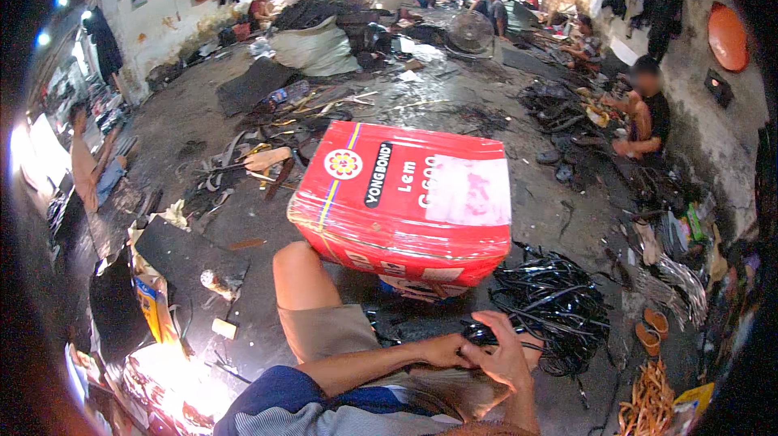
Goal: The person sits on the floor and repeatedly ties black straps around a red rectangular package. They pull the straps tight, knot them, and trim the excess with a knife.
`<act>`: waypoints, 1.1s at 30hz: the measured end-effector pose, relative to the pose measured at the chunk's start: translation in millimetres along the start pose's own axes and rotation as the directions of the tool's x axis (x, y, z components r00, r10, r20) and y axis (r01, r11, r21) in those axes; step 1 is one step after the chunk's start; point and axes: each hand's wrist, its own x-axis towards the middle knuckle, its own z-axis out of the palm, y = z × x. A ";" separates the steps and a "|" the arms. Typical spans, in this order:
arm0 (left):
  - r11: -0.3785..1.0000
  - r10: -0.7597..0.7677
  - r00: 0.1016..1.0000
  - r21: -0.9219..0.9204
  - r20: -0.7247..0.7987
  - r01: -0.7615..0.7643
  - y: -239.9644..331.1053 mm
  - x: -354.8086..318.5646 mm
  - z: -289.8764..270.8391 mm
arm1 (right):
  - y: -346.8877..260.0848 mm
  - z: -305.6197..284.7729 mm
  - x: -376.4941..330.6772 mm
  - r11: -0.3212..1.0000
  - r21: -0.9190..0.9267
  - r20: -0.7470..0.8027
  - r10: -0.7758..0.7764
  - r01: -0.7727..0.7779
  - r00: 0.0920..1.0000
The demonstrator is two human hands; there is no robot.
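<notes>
My left hand (447,351) is closed in front of my lap, its fingertips meeting my right hand. What it pinches, if anything, is too small to make out. My right hand (506,355) has its thumb and forefinger spread apart, the thumb reaching toward the left fingertips. Black strips show in the gap between them. A tangled heap of shiny black strips (559,306) lies on the floor just beyond and right of my right hand. Ahead of my hands sits a large red box (381,221) wrapped in clear film, close to my bare knee.
Orange sandals (648,337) and a bundle of tan strips (648,399) lie at lower right. Scraps and a tan sole-shaped piece (267,160) litter the floor to the left. A seated person (648,116) works by the right wall. A large pale sack (318,49) stands farther back.
</notes>
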 end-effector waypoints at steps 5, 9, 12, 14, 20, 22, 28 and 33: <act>0.989 0.022 0.947 0.144 -0.321 0.025 87.0 -55.4 -43.2 | -18.2 7.4 9.1 0.760 0.574 0.365 0.096 -0.305 0.926; 0.931 -0.078 0.899 0.291 -0.432 0.220 135.7 -124.9 -82.4 | -43.4 -16.6 28.3 0.863 0.418 0.146 0.244 -0.283 0.959; 0.937 0.024 0.857 0.310 -0.514 0.159 141.8 -182.2 -112.5 | -47.1 -69.0 55.6 0.931 0.353 0.113 0.056 -0.093 0.992; 0.772 -0.065 0.748 0.442 -0.660 0.457 164.1 -219.7 -130.1 | -54.2 -91.8 75.2 0.881 0.473 -0.001 0.006 -0.005 1.000; 0.908 0.182 0.774 0.405 -0.607 0.105 194.4 -215.1 -155.1 | -125.6 -65.7 131.4 0.925 0.242 -0.017 -0.298 0.293 0.954; 0.944 0.114 0.766 0.309 -0.633 0.115 220.1 -198.9 -140.6 | -154.8 -36.6 141.3 0.910 0.350 0.155 -0.292 0.224 0.944; 0.967 -0.065 0.753 0.146 -0.655 0.211 232.6 -225.8 -194.6 | -122.4 -48.1 180.5 0.893 0.449 0.329 -0.144 -0.021 0.933; 0.974 -0.117 0.678 0.051 -0.725 0.222 201.3 -291.9 -263.3 | -99.5 -115.2 204.2 0.909 0.409 0.399 -0.098 -0.081 0.912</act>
